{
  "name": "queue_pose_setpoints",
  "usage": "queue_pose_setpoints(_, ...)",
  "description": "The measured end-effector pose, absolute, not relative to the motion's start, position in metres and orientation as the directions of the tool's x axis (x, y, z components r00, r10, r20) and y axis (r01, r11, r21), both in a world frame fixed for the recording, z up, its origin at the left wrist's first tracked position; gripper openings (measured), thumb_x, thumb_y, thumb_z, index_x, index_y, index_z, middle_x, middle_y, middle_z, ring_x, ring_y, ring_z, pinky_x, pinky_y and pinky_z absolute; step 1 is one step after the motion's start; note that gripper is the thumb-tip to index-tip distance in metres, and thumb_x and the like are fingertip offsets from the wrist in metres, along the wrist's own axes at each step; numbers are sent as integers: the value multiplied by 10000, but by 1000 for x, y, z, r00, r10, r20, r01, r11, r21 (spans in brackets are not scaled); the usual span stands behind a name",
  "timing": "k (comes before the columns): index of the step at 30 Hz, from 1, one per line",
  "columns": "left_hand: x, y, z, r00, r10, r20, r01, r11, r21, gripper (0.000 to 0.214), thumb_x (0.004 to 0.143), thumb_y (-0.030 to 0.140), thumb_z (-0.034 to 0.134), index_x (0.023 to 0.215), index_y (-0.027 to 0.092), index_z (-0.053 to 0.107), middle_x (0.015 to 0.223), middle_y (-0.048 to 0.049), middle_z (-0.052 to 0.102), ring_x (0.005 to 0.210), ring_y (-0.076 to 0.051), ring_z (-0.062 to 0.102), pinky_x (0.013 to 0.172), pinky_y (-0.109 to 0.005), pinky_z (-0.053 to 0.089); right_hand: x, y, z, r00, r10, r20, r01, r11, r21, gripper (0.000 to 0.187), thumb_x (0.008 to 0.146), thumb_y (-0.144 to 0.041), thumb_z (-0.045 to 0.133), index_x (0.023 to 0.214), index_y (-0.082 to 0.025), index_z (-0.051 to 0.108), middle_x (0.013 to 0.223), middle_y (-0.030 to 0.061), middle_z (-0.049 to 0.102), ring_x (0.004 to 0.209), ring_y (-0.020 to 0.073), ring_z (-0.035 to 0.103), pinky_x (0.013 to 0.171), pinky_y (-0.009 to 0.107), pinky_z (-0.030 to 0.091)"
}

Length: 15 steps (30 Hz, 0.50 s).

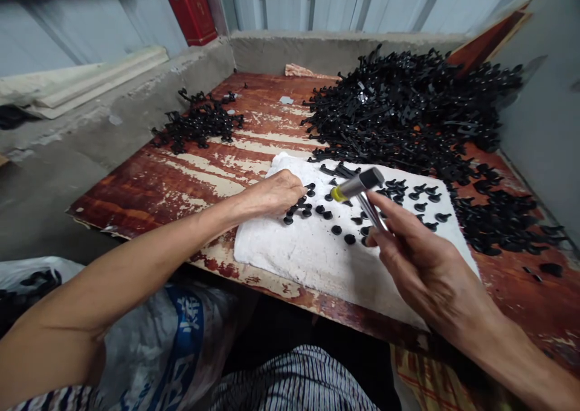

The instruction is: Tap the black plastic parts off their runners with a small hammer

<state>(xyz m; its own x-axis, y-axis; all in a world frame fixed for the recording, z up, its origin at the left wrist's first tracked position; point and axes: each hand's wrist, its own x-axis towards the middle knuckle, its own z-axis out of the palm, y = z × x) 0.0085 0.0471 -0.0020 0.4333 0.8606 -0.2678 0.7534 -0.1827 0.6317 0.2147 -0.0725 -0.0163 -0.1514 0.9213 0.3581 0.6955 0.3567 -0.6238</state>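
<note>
My right hand point(414, 260) grips a small hammer point(357, 184) by its metal handle, with the index finger stretched along it. The hammer's head has a black face at one end and a yellow face at the other, and hangs above the white cloth point(290, 254). My left hand point(283, 192) is closed at the cloth's left side, beside several small black knob-like parts point(307, 210); what its fingers pinch, if anything, is hidden. More small black parts point(336, 230) with round bases lie loose on the cloth under and around the hammer.
A large heap of black parts point(408, 103) covers the table's back right, spilling forward. A smaller pile point(199, 121) sits at the back left of the worn red-brown table point(149, 181). A red box point(193, 15) stands on the concrete ledge. Plastic sacks point(136, 344) lie below left.
</note>
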Motion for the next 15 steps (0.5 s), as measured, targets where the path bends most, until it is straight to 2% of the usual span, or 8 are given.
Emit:
queue_pose_setpoints(2,10,49,0,431,854,-290,757,-168,631,350,822,157,511,499,191,381,433,38,354,398,-62,301,428,-245,205,215,-55,-15,-238,874,423,761,439,-478,512,886,-177,422,1392,-111,466,1023,150,673,748,211,650,701,372,551)
queue_pose_setpoints(5,10,50,4,454,833,-317,757,-172,630,359,806,113,517,486,189,374,425,44,329,418,-64,298,458,-240,235,212,-35,-16,-362,841,403,799,502,-331,542,847,-150,393,1380,-99,476,835,109,671,616,191,606,583,331,527)
queue_pose_setpoints(9,9,49,2,489,828,-274,738,-226,635,351,811,92,496,497,187,372,439,44,335,449,-69,318,477,-240,232,206,-27,-15,-362,811,459,817,513,-262,581,849,-128,356,1428,-100,398,873,119,641,651,194,589,589,322,505)
queue_pose_setpoints(13,7,48,-2,499,830,-249,721,-238,651,352,815,91,481,497,191,368,440,46,322,461,-77,324,479,-242,227,202,-25,-11,-418,848,328,849,492,-190,579,835,-115,343,1407,-102,429,803,98,604,572,180,535,532,310,469)
queue_pose_setpoints(15,7,48,-3,485,835,-260,738,-231,634,349,817,107,482,496,192,375,440,43,334,461,-81,328,478,-244,229,202,-24,-8,-418,844,338,840,500,-211,570,841,-121,335,1402,-96,433,786,88,596,557,168,517,526,303,462)
